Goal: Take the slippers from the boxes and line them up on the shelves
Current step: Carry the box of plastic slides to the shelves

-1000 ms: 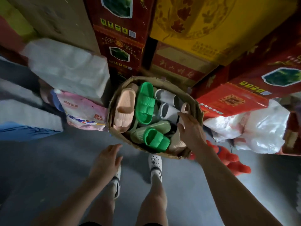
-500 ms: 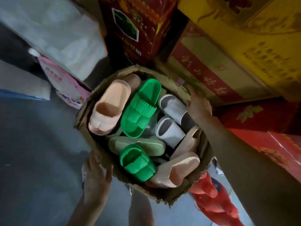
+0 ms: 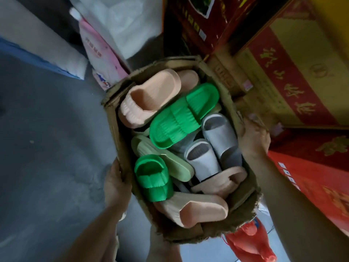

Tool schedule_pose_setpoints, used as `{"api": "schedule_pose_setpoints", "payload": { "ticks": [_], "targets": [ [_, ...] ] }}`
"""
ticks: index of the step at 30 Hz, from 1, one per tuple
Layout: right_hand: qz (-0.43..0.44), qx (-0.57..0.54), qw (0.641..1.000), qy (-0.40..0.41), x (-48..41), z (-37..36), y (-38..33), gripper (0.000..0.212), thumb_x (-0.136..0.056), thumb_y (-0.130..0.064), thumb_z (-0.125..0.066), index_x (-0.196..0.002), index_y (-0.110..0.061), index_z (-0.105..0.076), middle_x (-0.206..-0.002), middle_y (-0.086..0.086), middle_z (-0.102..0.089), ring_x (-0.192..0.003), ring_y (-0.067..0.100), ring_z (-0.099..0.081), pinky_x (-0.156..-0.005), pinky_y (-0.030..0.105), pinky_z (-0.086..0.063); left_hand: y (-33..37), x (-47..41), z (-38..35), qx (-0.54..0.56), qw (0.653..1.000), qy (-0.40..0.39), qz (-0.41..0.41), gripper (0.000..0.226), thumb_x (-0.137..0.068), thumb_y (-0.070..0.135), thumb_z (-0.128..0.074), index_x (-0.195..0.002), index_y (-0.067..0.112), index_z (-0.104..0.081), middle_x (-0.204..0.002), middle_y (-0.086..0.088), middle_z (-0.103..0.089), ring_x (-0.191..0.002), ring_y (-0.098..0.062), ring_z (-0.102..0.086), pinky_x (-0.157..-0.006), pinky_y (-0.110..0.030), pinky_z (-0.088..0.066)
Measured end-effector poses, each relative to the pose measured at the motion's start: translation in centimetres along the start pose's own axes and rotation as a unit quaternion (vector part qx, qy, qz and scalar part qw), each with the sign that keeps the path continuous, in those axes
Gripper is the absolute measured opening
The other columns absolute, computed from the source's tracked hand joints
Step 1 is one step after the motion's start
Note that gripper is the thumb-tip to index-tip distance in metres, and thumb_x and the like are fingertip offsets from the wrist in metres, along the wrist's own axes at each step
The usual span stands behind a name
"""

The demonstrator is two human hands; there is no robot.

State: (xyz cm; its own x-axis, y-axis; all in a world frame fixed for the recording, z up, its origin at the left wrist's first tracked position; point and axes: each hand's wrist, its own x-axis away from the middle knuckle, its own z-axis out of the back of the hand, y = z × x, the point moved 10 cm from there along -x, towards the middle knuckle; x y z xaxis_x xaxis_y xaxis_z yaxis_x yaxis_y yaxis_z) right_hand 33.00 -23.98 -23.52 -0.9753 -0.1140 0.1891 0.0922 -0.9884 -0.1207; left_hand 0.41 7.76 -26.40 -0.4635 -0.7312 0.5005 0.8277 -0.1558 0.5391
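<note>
A worn brown cardboard box (image 3: 111,114) full of slippers fills the middle of the head view. Inside lie a peach slipper (image 3: 149,97), two bright green slippers (image 3: 181,116), a pale green one (image 3: 170,165), two grey-white ones (image 3: 219,133) and more peach ones (image 3: 198,207) near me. My left hand (image 3: 115,184) grips the box's left wall, fingers curled over the rim. My right hand (image 3: 253,137) holds the box's right wall near the far corner. The box looks lifted off the floor between my hands.
Red and yellow printed cartons (image 3: 294,76) are stacked close on the right and behind. White and pink plastic bags (image 3: 102,52) lie at the back left. A red bag (image 3: 251,241) sits low right. Grey concrete floor (image 3: 47,148) spreads to the left.
Both hands closed on the box's sides, the left after reaching from below, the right after sliding along the far rim. The box has come up closer to me and turned.
</note>
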Motion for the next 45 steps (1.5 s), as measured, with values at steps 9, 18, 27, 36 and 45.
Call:
{"api": "schedule_pose_setpoints", "payload": {
  "ticks": [9, 18, 27, 36, 45],
  "targets": [
    [-0.061, -0.039, 0.995, -0.074, 3.1, -2.2, 0.9, 0.060, -0.078, -0.043, -0.046, -0.127, -0.012, -0.060, -0.108, 0.035, -0.063, -0.096, 0.054, -0.060, -0.081, 0.050, -0.046, -2.5, -2.8, 2.1, -0.016, 0.999, -0.027, 0.000, 0.039, -0.078, 0.034, -0.054, -0.116, 0.026, -0.056, -0.093, -0.004, -0.065, -0.082, -0.025, -0.063, -0.070, -0.037, -0.052],
    [-0.011, -0.064, 0.996, -0.065, 4.6, -0.4, -2.8, 0.059, -0.077, -0.032, -0.046, -0.131, -0.011, -0.060, -0.105, 0.035, -0.065, -0.091, 0.054, -0.061, -0.080, 0.052, -0.047, -2.6, -3.2, 4.4, 0.014, 1.000, -0.016, 0.013, 0.027, -0.078, 0.027, -0.060, -0.105, 0.028, -0.058, -0.076, 0.004, -0.063, -0.071, -0.022, -0.061, -0.058, -0.028, -0.041],
    [0.049, -0.097, 0.993, -0.052, 10.4, 3.9, -9.3, 0.053, -0.079, -0.027, -0.050, -0.126, -0.007, -0.063, -0.102, 0.033, -0.067, -0.084, 0.051, -0.064, -0.073, 0.050, -0.050, -6.3, 0.0, 13.1, 0.048, 0.998, -0.004, 0.038, 0.042, -0.070, 0.043, -0.052, -0.112, 0.047, -0.051, -0.090, -0.003, -0.066, -0.081, -0.031, -0.066, -0.072, -0.050, -0.054],
    [0.169, -0.095, 0.977, -0.090, 16.9, 7.3, -23.3, 0.041, -0.083, -0.026, -0.054, -0.121, -0.018, -0.062, -0.103, 0.018, -0.070, -0.091, 0.041, -0.065, -0.072, 0.042, -0.049, -14.3, 5.9, 27.0, 0.047, 0.993, 0.057, 0.094, 0.042, -0.071, 0.044, -0.051, -0.109, 0.027, -0.059, -0.089, -0.007, -0.068, -0.081, -0.033, -0.066, -0.066, -0.043, -0.051],
    [0.340, -0.072, 0.933, -0.094, 29.0, 11.2, -44.7, 0.043, -0.082, -0.028, -0.051, -0.119, -0.011, -0.063, -0.094, 0.028, -0.068, -0.085, 0.048, -0.062, -0.069, 0.046, -0.047, -26.0, 13.1, 43.9, 0.138, 0.958, 0.184, 0.172, 0.037, -0.081, 0.033, -0.065, -0.116, 0.021, -0.062, -0.099, -0.010, -0.070, -0.093, -0.033, -0.065, -0.072, -0.039, -0.046]
  ]
}}
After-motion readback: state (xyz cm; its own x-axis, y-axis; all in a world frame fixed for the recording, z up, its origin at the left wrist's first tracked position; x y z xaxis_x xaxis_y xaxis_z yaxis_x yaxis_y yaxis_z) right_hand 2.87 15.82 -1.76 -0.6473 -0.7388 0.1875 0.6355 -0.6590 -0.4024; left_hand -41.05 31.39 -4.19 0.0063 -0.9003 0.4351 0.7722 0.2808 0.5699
